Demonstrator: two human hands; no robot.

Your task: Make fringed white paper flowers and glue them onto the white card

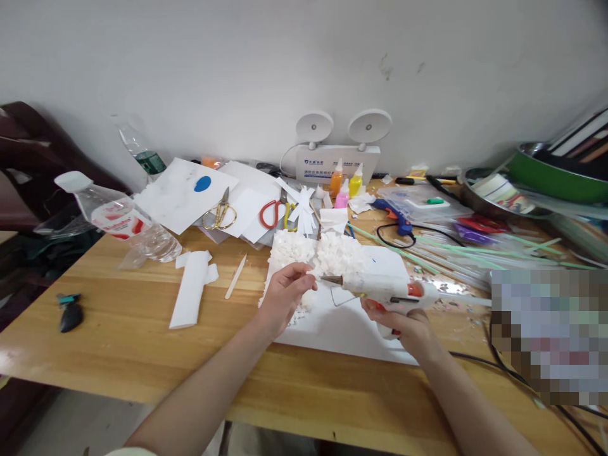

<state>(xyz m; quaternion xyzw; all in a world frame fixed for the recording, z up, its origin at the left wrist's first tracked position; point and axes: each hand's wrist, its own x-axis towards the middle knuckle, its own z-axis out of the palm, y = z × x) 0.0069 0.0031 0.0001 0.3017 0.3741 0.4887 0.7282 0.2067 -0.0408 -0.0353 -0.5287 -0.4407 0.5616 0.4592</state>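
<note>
My right hand (403,323) is closed round the handle of a white hot glue gun (380,286) with orange parts. A pale glue stick (463,299) juts from its rear, and its metal nozzle points left. At the nozzle tip, my left hand (289,294) pinches a small white piece (314,273), mostly covered by the fingers; it looks like paper. Beneath both hands lies a white sheet (327,335). Ruffled white clusters (339,253) cover its far part, with more of them (289,247) just behind my left hand.
To the left are a water bottle (137,228), a folded white paper piece (190,291) and a wooden stick (236,277). Gold scissors (221,215) rest on papers behind. A blue glue gun (399,218), plastic straws (441,253) and black cables (503,366) lie on the right.
</note>
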